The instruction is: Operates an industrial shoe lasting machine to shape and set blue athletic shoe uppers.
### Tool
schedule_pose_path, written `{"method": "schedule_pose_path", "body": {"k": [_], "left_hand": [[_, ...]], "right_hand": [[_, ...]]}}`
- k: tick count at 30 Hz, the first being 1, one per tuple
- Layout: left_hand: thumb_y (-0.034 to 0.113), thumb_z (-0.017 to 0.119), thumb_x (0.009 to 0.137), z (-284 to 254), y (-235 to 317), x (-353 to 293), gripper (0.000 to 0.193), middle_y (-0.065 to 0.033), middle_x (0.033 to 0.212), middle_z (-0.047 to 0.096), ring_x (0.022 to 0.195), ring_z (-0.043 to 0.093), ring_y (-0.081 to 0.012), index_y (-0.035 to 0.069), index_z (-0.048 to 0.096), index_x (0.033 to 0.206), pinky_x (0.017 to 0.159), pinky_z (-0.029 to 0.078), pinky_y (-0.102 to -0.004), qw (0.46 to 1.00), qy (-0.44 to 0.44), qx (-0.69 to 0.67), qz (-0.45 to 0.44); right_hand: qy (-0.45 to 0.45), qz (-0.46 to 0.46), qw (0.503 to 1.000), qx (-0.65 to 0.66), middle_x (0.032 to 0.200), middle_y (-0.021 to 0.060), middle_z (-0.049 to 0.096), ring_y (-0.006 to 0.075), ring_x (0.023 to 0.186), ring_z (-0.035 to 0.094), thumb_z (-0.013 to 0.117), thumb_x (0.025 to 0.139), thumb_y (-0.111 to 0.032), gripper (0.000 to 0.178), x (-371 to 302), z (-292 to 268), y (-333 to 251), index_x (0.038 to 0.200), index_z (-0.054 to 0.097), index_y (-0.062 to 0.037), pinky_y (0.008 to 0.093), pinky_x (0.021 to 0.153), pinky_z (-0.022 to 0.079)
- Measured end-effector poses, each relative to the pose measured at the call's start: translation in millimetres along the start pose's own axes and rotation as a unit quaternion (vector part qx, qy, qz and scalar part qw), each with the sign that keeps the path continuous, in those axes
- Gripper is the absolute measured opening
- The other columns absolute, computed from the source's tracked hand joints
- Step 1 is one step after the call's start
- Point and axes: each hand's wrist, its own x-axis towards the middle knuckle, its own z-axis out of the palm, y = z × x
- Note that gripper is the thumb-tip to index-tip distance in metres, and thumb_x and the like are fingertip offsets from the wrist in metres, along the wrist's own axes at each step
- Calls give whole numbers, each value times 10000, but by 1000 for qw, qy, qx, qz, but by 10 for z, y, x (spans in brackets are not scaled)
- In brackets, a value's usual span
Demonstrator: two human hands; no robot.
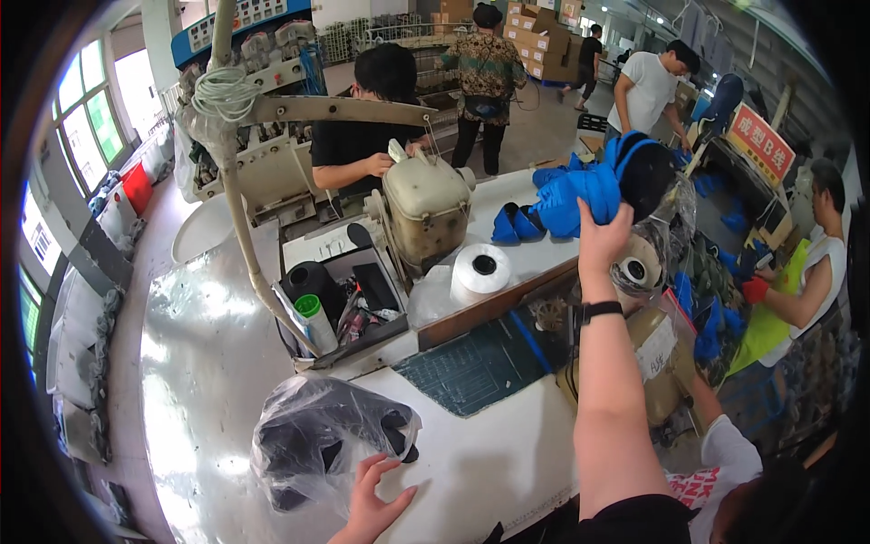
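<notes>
My right hand [605,238] reaches far across the table and grips a bundle of blue curved fabric pieces [578,198], thumb on the near side. More blue pieces [517,225] lie loose beside it on the white tabletop. Close to me, my left hand [373,505] has its fingers spread and holds nothing. It is right beside a clear plastic bag [308,403] with dark pieces [294,449] inside. Whether its fingertips touch the bag I cannot tell.
A beige sewing machine head [424,204], a white thread cone [480,274] and a box of tools [367,313] stand mid-table. A metal pole [237,195] rises at left. One co-worker [372,118] sits opposite; another [807,263] works at far right.
</notes>
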Motion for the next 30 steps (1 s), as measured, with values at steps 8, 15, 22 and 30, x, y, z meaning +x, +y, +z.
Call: {"method": "schedule_pose_path", "body": {"k": [8, 15, 22, 30], "left_hand": [[159, 798, 738, -202, -268, -267, 476, -104, 1293, 544, 1135, 572, -278, 104, 613, 1173, 803, 522, -412, 1000, 8, 27, -7], [170, 780, 780, -322, -384, -432, 421, -91, 1192, 597, 1046, 601, -249, 99, 621, 1163, 781, 524, -377, 997, -55, 13, 46], [223, 777, 794, -342, -536, -757, 362, -76, 1057, 671, 995, 651, -191, 86, 659, 1107, 817, 514, -345, 974, -220, -47, -5], [163, 729, 848, -206, -728, -1399, 292, -73, 990, 705, 906, 667, -144, 39, 642, 1097, 761, 532, -295, 895, -437, -82, 33]], "right_hand": [[47, 49, 988, 137, 1071, 146, 589, 309, 1017, 563, 676, 894, -157, 291, -548, -75, -8, 1101, 557, 10, 403, 895, 451], [-144, 148, 931, 302, 1009, 142, 568, 270, 912, 551, 542, 883, 76, 188, -2427, -1801, -1113, 1055, 535, 0, 359, 844, 455], [-503, 208, 793, 275, 756, 88, 624, 187, 655, 623, 625, 872, -3, 43, -3518, -3844, -1890, 841, 597, 4, 280, 598, 489], [-287, 230, 927, 74, 695, 86, 606, 197, 545, 607, 669, 876, -114, 110, -3806, -5445, -2569, 820, 622, -32, 297, 492, 446]]}}
